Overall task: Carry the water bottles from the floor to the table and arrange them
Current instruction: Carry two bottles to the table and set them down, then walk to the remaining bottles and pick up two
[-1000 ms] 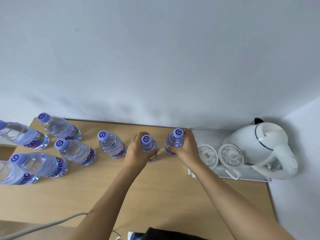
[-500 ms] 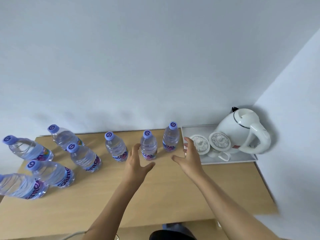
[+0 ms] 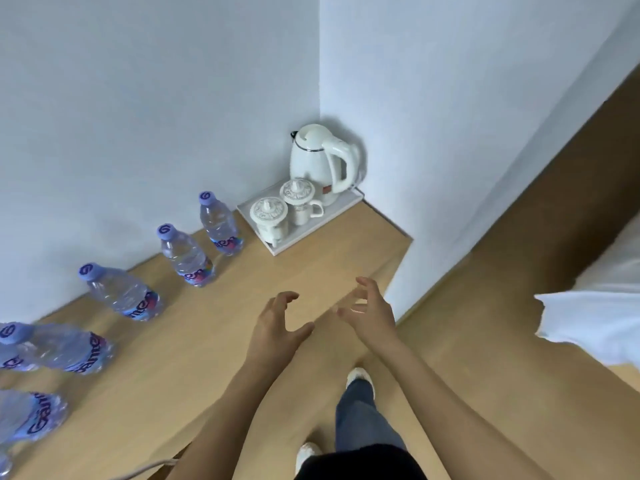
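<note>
My left hand (image 3: 277, 327) and my right hand (image 3: 370, 313) both hang over the front of the counter (image 3: 311, 268) with fingers spread and loosely bent, holding nothing. The water bottles (image 3: 185, 254) already brought up stand in a line along the wall, running from beside the white tray (image 3: 311, 226) with its kettle (image 3: 322, 161) and two lidded cups (image 3: 284, 213), off toward the left edge of view, where a few more crowd in a looser bunch. My body is turned toward the floor (image 3: 485, 341) on the right, with my feet visible below the counter's edge.

I judge the step in hand to be going for the next bottles, though none on the floor are in view from here. To do it well, I should take one bottle per hand, gripping around the body rather than the cap, since the thin plastic will flex. When setting them down, I should place them upright, continuing the line with even gaps, and keep clear of the tray so nothing knocks the cups.
</note>
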Motion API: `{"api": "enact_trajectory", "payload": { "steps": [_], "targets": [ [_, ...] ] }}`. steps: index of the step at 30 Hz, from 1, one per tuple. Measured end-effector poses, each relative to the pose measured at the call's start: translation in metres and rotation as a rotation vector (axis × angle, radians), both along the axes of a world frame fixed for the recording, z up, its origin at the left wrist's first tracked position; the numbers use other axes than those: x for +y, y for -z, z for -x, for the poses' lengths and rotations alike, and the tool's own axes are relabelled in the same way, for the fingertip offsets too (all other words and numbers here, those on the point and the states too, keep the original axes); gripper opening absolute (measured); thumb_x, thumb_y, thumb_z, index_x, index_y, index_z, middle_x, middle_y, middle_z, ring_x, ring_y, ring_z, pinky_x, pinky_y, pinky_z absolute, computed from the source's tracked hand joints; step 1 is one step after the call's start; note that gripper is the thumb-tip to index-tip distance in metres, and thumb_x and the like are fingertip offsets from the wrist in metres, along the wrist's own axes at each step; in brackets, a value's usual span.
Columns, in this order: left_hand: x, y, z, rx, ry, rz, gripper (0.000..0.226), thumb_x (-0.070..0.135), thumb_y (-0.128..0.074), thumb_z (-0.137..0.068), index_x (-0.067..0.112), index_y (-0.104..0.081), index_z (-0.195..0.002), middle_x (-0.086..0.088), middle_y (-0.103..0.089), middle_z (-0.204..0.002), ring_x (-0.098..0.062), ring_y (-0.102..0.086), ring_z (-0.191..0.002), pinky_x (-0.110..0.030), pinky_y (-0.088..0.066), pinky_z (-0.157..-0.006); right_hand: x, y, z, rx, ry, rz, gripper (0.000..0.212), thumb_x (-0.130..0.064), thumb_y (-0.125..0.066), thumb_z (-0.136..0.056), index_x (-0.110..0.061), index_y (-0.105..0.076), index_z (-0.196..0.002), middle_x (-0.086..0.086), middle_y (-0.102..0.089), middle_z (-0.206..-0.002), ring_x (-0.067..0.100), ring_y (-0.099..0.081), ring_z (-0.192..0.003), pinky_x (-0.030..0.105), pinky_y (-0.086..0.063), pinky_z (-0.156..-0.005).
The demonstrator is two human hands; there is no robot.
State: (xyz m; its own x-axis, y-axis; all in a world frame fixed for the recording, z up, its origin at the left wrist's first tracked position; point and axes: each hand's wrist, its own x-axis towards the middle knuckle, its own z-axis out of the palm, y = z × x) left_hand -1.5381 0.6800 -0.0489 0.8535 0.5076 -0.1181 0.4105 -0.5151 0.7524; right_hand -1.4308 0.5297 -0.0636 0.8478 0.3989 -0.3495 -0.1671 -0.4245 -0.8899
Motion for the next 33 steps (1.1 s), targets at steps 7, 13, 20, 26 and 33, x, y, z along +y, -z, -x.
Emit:
{"api": "enact_trajectory", "payload": {
  "steps": [7,13,20,26,33],
  "targets": [
    [-0.104,-0.001,-0.066,0.031,0.284,0.080,0.059,0.019,-0.078,-0.079,0.014,-0.051,-0.131,0.003,-0.056,-0.129,-0.013,-0.052,-0.120,-0.019,-0.037,-0.093,-0.132,0.001,-0.019,0.033,0.300,0.004,0.075,-0.024,-0.078,-0.084,-0.023,-0.035,-0.145,0.000,-0.051,-0.131,0.015,-0.056,-0.109,0.026,-0.049,-0.086],
    [-0.210,0.004,-0.153,0.008,0.428,0.129,0.052,0.025,-0.077,-0.081,0.024,-0.053,-0.127,0.016,-0.052,-0.122,-0.005,-0.050,-0.117,-0.024,-0.040,-0.093,-0.255,0.004,-0.070,0.067,0.466,0.006,0.076,-0.026,-0.077,-0.085,-0.025,-0.035,-0.147,0.001,-0.049,-0.134,0.016,-0.054,-0.115,0.015,-0.044,-0.073],
    [-0.335,0.002,-0.270,-0.009,0.480,0.204,0.048,0.027,-0.078,-0.080,0.026,-0.057,-0.124,0.013,-0.057,-0.126,-0.009,-0.053,-0.117,-0.023,-0.038,-0.091,-0.392,-0.006,-0.155,0.065,0.564,0.052,0.073,-0.029,-0.076,-0.085,-0.025,-0.036,-0.146,0.002,-0.050,-0.133,0.016,-0.054,-0.113,0.013,-0.042,-0.070],
    [-0.407,-0.008,-0.359,-0.023,0.544,0.200,0.045,0.024,-0.078,-0.081,0.025,-0.056,-0.121,0.012,-0.057,-0.123,-0.009,-0.053,-0.114,-0.024,-0.038,-0.091,-0.473,-0.018,-0.225,0.040,0.661,0.054,0.070,-0.025,-0.077,-0.085,-0.023,-0.039,-0.144,0.002,-0.051,-0.131,0.018,-0.054,-0.114,0.026,-0.043,-0.087],
    [-0.472,-0.006,-0.477,-0.032,0.637,0.156,0.047,0.027,-0.075,-0.084,0.021,-0.054,-0.125,0.014,-0.052,-0.122,-0.005,-0.049,-0.113,-0.021,-0.037,-0.092,-0.533,-0.009,-0.326,0.041,0.738,0.089,0.065,-0.028,-0.076,-0.085,-0.024,-0.042,-0.140,0.001,-0.055,-0.128,0.017,-0.056,-0.112,0.020,-0.045,-0.075]
  ]
}}
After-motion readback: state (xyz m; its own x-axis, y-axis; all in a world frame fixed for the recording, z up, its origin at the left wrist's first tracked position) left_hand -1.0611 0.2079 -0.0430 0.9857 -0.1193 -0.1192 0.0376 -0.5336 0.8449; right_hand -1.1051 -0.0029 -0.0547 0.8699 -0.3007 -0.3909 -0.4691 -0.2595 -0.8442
